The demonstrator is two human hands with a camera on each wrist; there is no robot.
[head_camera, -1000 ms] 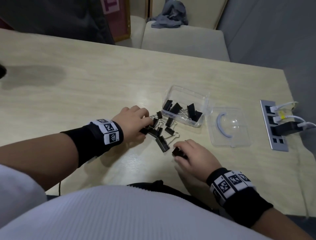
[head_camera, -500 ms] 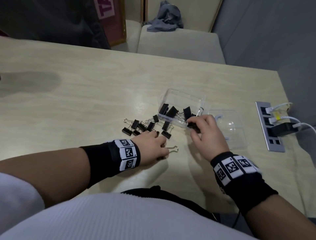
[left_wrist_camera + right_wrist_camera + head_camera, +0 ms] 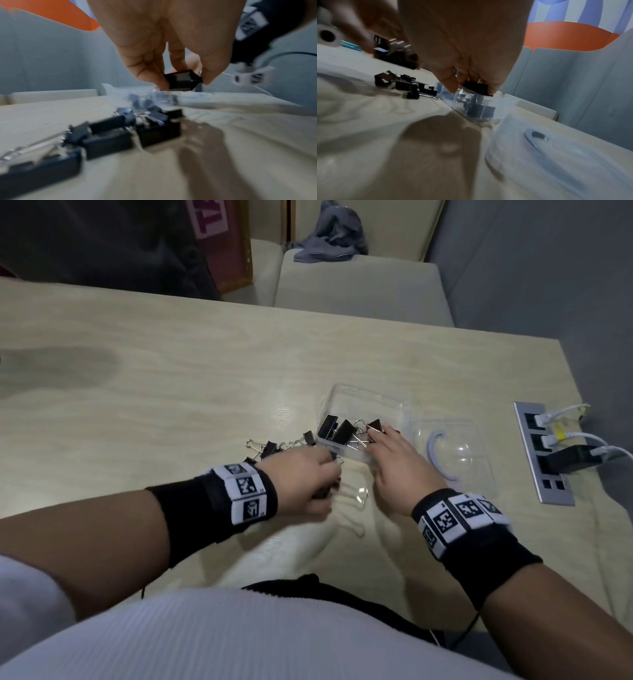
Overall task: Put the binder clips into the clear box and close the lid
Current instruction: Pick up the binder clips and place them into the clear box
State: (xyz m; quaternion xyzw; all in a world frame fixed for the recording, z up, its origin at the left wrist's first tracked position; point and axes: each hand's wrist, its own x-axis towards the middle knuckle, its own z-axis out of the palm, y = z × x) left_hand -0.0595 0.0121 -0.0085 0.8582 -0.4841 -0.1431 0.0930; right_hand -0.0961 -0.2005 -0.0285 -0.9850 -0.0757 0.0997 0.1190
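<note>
The clear box (image 3: pixel 370 400) stands open on the table with several black binder clips (image 3: pixel 337 429) inside. My right hand (image 3: pixel 385 445) reaches over its near wall and pinches a black binder clip (image 3: pixel 476 87) just above the rim (image 3: pixel 471 92). My left hand (image 3: pixel 313 475) hovers left of the box and pinches another black clip (image 3: pixel 182 79) between thumb and fingers. More loose clips (image 3: pixel 270 448) lie on the table behind the left hand, blurred in the left wrist view as a pile (image 3: pixel 120 134). The clear lid (image 3: pixel 459 460) lies flat to the right of the box.
A grey power strip (image 3: pixel 544 453) with white plugs and a black adapter sits at the table's right edge. Beige seats (image 3: pixel 359 292) with a grey cloth stand beyond the far edge. My torso is close to the near edge.
My right hand has carried its clip from the near table to over the box's rim. My left hand has picked up a clip and lifted it toward the box.
</note>
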